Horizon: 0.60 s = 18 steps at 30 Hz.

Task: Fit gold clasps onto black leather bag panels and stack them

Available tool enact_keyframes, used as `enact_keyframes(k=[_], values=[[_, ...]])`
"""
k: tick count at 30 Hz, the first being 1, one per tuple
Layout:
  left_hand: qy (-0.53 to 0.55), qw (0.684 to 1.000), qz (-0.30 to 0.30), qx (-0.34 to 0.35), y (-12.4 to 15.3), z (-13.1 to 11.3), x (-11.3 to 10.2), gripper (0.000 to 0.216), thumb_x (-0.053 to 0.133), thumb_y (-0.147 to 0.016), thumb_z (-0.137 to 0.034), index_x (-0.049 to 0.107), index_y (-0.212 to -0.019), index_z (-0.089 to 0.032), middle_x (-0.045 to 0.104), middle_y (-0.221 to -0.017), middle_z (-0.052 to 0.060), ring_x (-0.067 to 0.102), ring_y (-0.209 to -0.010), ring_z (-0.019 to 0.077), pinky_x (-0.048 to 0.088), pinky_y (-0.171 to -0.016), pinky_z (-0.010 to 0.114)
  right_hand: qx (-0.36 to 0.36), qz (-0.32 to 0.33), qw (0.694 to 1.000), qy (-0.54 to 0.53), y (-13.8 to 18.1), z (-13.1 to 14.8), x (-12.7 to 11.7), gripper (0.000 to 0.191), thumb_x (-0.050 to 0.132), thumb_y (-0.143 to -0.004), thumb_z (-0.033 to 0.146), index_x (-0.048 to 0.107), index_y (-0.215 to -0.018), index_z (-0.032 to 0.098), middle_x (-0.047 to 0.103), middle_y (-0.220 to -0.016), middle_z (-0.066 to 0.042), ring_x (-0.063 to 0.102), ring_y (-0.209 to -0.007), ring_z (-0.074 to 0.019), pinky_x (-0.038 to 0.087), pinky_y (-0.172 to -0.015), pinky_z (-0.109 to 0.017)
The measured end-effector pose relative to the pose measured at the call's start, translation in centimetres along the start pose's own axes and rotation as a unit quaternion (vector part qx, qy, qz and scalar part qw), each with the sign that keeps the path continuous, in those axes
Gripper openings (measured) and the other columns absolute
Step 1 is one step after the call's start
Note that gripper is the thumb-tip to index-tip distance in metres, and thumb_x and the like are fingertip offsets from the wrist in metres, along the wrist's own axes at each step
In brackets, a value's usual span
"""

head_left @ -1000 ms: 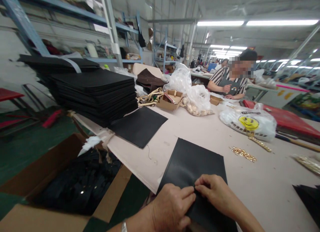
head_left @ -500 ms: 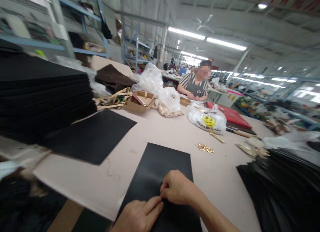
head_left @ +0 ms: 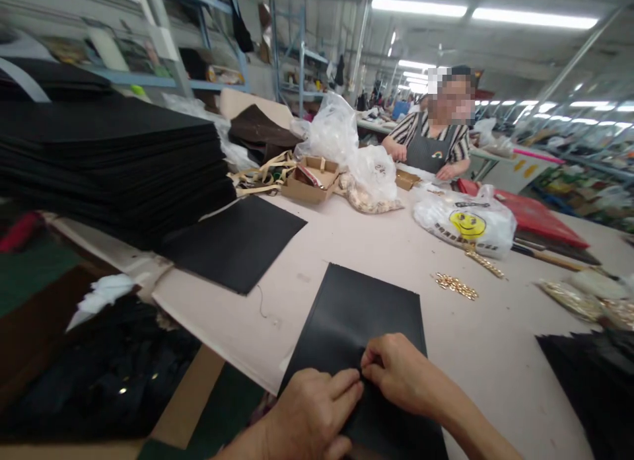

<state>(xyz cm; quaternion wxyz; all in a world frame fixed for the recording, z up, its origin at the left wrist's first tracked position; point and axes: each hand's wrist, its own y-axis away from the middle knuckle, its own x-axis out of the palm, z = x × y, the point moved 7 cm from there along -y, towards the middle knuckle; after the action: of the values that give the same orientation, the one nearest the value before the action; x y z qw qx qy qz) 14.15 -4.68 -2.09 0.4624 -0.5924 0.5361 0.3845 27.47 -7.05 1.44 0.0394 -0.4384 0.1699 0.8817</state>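
Note:
A black leather sheet lies on the pale table right in front of me. Both hands rest on its near part. My left hand has its fingers stretched toward the middle of the sheet, and its fingertips meet those of my right hand. The right hand's fingers are curled in a pinch at that spot. What is pinched there is too small to make out.
A tall stack of black sheets fills the left, with a single black sheet beside it. A cardboard box, plastic bags, gold metal pieces and more black sheets lie around. A person works at the far end.
The view swung right and then back left. My hands stayed together on the near part of the black sheet.

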Motion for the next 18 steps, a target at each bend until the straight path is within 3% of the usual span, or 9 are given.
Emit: enact_keyframes(k=[4, 10, 15, 18], values=[[0.005, 1.0, 0.014, 0.001, 0.0, 0.1, 0.1, 0.061, 0.065, -0.077, -0.035, 0.049, -0.134, -0.018, 0.062, -0.132, 0.007, 0.069, -0.085, 0.0269, 0.055, -0.064, 0.041, 0.018, 0.016, 0.998, -0.054, -0.1, -0.5, 0.1, 0.018, 0.055, -0.076, 0.016, 0.073, -0.074, 0.019, 0.071, -0.066, 0.0, 0.062, -0.061, -0.0124, 0.035, -0.052, -0.02], [0.0, 1.0, 0.012, 0.011, -0.2, 0.1, 0.1, 0.06, 0.069, -0.078, -0.041, 0.051, -0.13, -0.017, 0.065, -0.123, 0.005, 0.068, -0.082, 0.0245, 0.053, -0.062, 0.038, 0.014, -0.004, 1.0, 0.0, -0.3, -0.3, 0.5, 0.02, 0.054, -0.076, 0.014, 0.072, -0.071, 0.019, 0.074, -0.07, -0.002, 0.067, -0.068, -0.0142, 0.038, -0.058, -0.021], [-0.05, 0.997, -0.061, 0.027, -0.4, -0.4, -0.8, 0.06, 0.062, -0.085, -0.06, 0.055, -0.123, -0.014, 0.069, -0.112, 0.007, 0.067, -0.067, 0.0209, 0.049, -0.051, 0.035, 0.032, 0.006, 0.999, 0.012, -0.8, -0.2, 0.5, 0.021, 0.054, -0.072, 0.014, 0.074, -0.069, 0.021, 0.075, -0.069, -0.002, 0.07, -0.068, -0.0154, 0.039, -0.056, -0.021], [-0.088, 0.989, -0.114, 0.046, -0.5, -0.6, -1.4, 0.039, 0.051, -0.095, -0.047, 0.059, -0.115, -0.014, 0.072, -0.104, 0.006, 0.066, -0.06, 0.0181, 0.047, -0.044, 0.034, 0.057, 0.031, 0.998, 0.02, -1.3, -0.4, 0.3, 0.019, 0.057, -0.069, 0.015, 0.075, -0.069, 0.021, 0.075, -0.068, -0.003, 0.07, -0.065, -0.016, 0.038, -0.051, -0.021]])
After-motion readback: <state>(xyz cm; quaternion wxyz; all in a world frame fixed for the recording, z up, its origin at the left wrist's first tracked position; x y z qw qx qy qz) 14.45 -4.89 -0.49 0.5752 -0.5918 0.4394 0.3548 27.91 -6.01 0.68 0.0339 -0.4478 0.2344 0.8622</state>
